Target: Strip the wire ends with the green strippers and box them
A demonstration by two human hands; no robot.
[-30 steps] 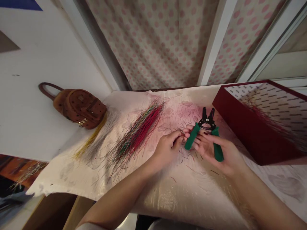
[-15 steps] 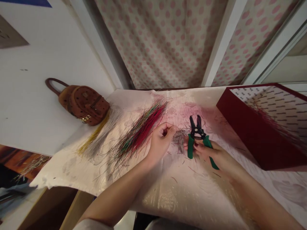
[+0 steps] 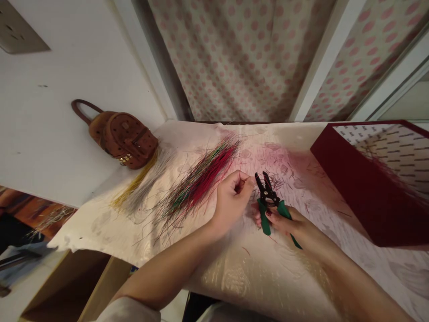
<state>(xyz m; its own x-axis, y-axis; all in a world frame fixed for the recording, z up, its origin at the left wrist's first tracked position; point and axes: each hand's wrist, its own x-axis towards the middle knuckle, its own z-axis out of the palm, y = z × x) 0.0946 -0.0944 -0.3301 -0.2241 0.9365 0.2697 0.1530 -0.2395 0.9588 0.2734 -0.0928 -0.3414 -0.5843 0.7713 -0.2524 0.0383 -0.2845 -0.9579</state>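
My right hand (image 3: 279, 219) is wrapped round the green handles of a wire stripper (image 3: 267, 196), whose black jaws stand slightly apart. Just left of those jaws, my left hand (image 3: 234, 192) is closed in a pinch; what lies between its fingertips is too small to make out. A long bundle of red, green and dark wires (image 3: 204, 174) lies on the covered table (image 3: 228, 264), left of my left hand. Short cut pieces of wire (image 3: 276, 181) are scattered behind the tool.
A brown backpack-shaped bag (image 3: 125, 138) leans at the back left, beside yellow wires (image 3: 134, 188) and silver wires (image 3: 147, 179). At the right stands a dark red box (image 3: 351, 192) with wires inside. A dotted curtain (image 3: 234, 58) hangs behind the table.
The wire stripper in my right hand has moved left and tilted, bringing its jaws up to my left fingertips. The camera view has shifted slightly.
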